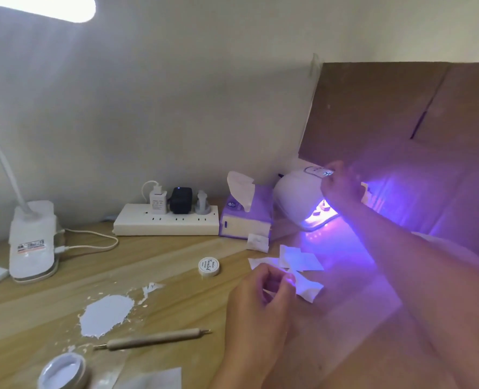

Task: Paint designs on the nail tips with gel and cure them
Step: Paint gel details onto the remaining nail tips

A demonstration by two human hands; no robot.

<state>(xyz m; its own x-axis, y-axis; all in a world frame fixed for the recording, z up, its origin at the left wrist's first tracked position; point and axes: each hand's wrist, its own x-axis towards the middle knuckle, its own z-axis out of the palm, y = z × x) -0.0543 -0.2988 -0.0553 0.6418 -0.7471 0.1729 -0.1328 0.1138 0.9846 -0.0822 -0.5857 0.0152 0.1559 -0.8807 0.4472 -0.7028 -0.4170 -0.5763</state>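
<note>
Glowing violet, a white domed lamp (pixel 297 197) is touched by the right hand (pixel 338 183), centre right.
Both grips are unclear: right blurred, left hand (pixel 260 293) curled.

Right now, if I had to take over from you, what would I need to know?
Right hand: on top of the lit curing lamp, by its display; blurred.
Left hand: fingers curled above the paper scraps; grip unclear.
Nail tips seem to sit inside the lamp.
Dotting tool lies on the table, untouched; open gel jar near it.
Done, probably: painting. Left: curing.
</note>
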